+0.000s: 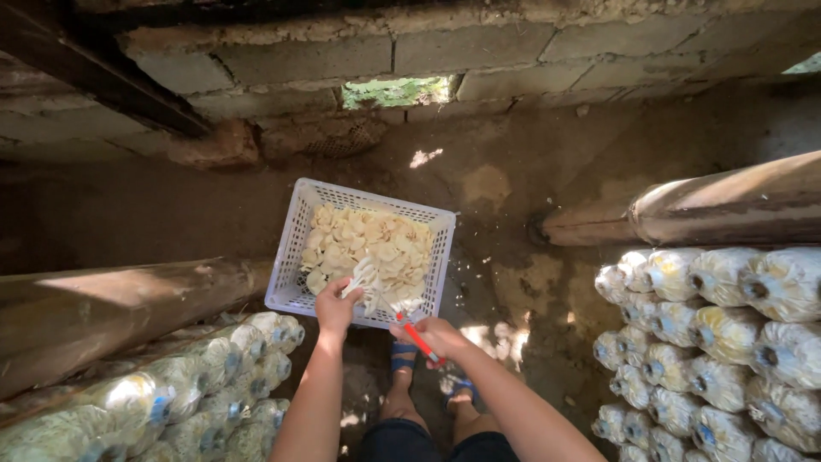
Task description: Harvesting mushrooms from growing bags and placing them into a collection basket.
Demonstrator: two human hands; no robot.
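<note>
Mushroom farm shed: stacked grow bags (727, 342)

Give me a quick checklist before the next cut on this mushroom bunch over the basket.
1. Left hand has hold of the mushroom cluster: ok.
2. Right hand has a closed grip on the red-handled tool: ok.
3. Cluster is above the white basket, so pieces should drop inside: ok.
4. Blade clear of the left fingers: cannot tell, the tip is hidden against the mushrooms.
5. Room left in the basket: ok, mushrooms lie below the rim.
6. Feet in sandals stand behind the basket, apart from the tool: ok.
</note>
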